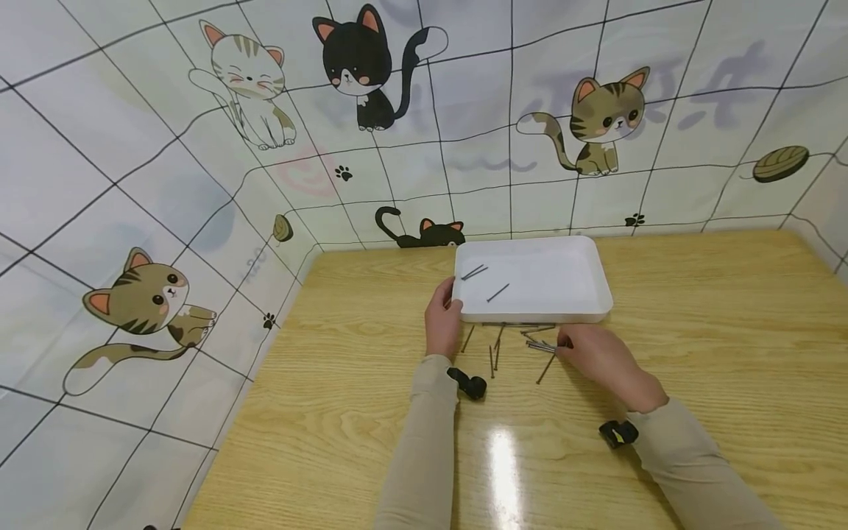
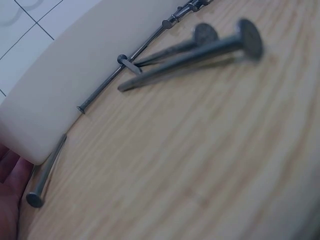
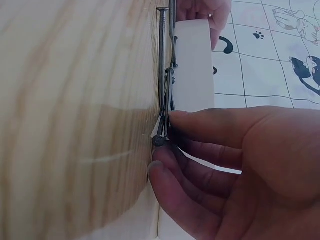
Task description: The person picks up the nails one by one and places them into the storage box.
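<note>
My left hand (image 1: 442, 322) grips the left end of a shallow white tray (image 1: 556, 278), near its front corner. In the left wrist view a nail (image 2: 48, 172) lies beside that corner, close to the fingers. My right hand (image 1: 601, 358) is in front of the tray, low over the table, its thumb and fingertips pinching a few steel nails (image 1: 542, 346). The right wrist view has a nail head (image 3: 158, 140) right at the fingertips, though the fingers hide part of the bunch. Inside the tray, toward its left, lie 3 nails (image 1: 498, 292).
Several loose nails (image 1: 492, 361) are scattered on the wooden table (image 1: 344, 390) between the hands, some along the tray's front wall. A wall covering (image 1: 483, 169) with cartoon cats rises behind and at the left of the table. Each wrist wears a small black camera (image 1: 472, 384).
</note>
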`<state>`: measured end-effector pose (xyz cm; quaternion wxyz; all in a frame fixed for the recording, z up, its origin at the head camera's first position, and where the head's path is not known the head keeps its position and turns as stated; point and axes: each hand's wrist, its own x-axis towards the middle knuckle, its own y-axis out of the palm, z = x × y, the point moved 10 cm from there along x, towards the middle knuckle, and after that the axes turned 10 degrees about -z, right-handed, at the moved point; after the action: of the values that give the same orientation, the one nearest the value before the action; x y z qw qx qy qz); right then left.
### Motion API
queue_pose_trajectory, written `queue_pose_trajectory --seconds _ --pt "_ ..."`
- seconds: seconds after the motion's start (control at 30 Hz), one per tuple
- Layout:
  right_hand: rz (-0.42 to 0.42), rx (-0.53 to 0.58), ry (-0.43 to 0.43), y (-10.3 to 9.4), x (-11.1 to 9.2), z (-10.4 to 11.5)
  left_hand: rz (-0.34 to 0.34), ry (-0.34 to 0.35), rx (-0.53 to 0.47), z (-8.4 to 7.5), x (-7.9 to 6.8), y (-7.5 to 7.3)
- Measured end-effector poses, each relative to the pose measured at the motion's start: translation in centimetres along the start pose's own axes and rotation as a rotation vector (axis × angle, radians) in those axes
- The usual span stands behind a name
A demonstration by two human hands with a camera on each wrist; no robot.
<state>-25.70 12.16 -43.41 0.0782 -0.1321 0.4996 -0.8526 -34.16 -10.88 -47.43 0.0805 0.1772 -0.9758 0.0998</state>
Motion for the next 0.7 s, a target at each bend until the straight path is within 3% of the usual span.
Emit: queue_pose_trajectory --seconds 0.23,0.47,0.7 --pt "-0.008 0.015 0.023 0.2 0.3 -0.8 0.016 -0.015 -0.023 -0.5 -0.3 0.0" --pt "-0.057 0.036 -0.019 -0.2 0.4 -0.7 0.011 -0.003 -0.026 -3.2 -1.3 -0.8" --pt "-0.049 0.057 -0.044 -0.5 0.4 -0.3 0.023 -0.013 -0.046 -2.9 -1.1 -0.6"
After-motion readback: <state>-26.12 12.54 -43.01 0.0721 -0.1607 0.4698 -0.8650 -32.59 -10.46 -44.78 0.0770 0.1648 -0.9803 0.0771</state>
